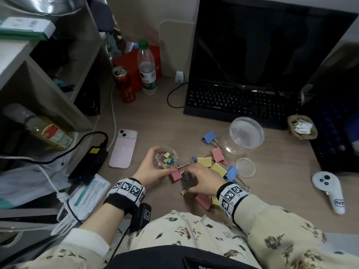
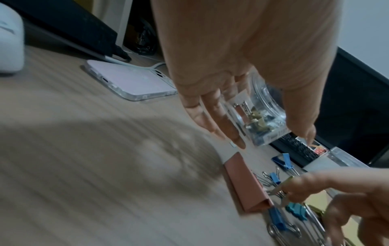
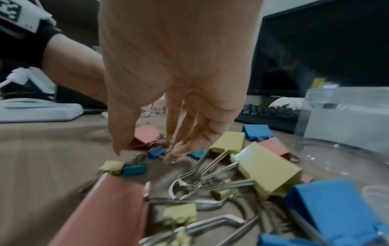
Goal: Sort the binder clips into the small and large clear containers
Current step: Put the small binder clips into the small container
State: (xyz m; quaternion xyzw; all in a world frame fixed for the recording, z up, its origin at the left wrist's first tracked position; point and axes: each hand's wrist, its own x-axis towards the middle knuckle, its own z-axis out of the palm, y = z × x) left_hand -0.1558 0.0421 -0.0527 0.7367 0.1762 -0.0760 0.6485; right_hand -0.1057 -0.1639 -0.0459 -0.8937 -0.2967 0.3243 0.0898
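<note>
Clear plastic, the small container (image 1: 165, 157) is gripped by the left hand (image 1: 150, 170) just above the tabletop (image 1: 155, 123), fingers curled round its wall, several small clips already inside; the right hand (image 1: 204, 179) is lowered over the mixed pile, fingers (image 3: 174, 146) drawn toward the thumb around a small blue clip (image 3: 156, 152), though a firm pinch cannot be confirmed. It is advised that only one small clip be taken, freed of tangled wire handles; the large container (image 1: 243, 135) stands open beyond the pile.
</note>
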